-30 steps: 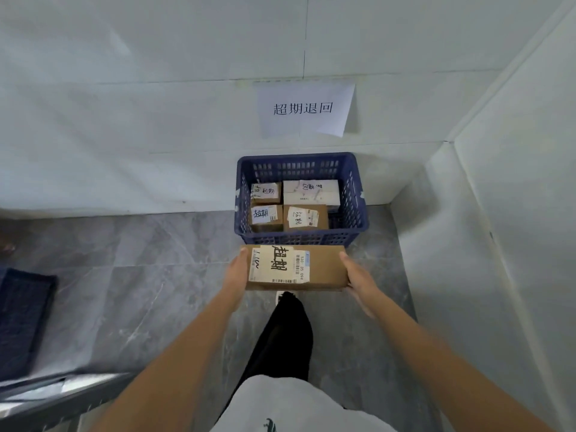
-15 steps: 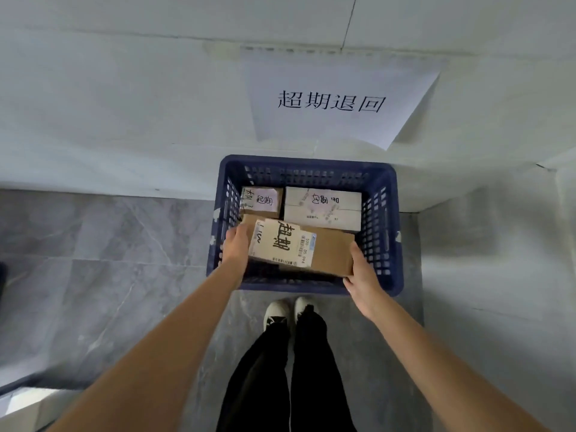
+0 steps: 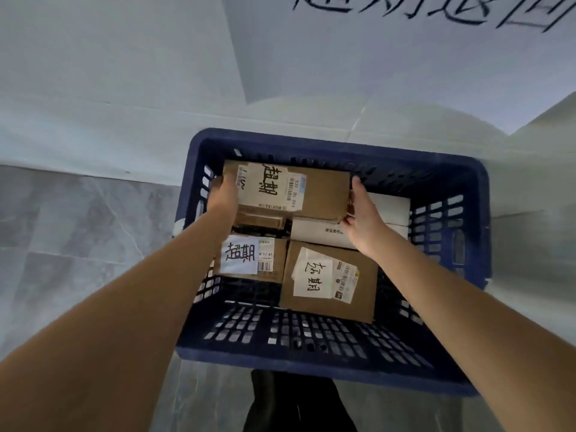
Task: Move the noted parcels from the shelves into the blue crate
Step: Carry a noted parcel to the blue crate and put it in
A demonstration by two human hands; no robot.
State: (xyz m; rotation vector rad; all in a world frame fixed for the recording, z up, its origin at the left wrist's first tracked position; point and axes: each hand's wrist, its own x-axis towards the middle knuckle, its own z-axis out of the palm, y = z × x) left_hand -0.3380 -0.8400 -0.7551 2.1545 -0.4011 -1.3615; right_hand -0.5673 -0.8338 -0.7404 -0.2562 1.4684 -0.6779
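Observation:
The blue crate (image 3: 327, 347) stands on the floor against the wall. Inside its far half I hold a long brown parcel (image 3: 324, 194) with a handwritten white note, lying on top of other parcels. My left hand (image 3: 223, 196) grips its left end and my right hand (image 3: 363, 218) grips its right end. Below it lie a small brown parcel (image 3: 277, 260) with a white note, a larger brown parcel (image 3: 364, 285) with a note, and a white parcel (image 3: 389, 210) partly hidden by my right hand.
A white paper sign (image 3: 405, 42) with black characters hangs on the wall above the crate. Grey marble floor (image 3: 78, 238) lies to the left. My dark trouser leg (image 3: 296, 403) shows just below the crate's near rim. A white wall closes the right side.
I have leaned in close over the crate. Both hands carried the long parcel from the crate's near side to its far side, onto the parcels at the back.

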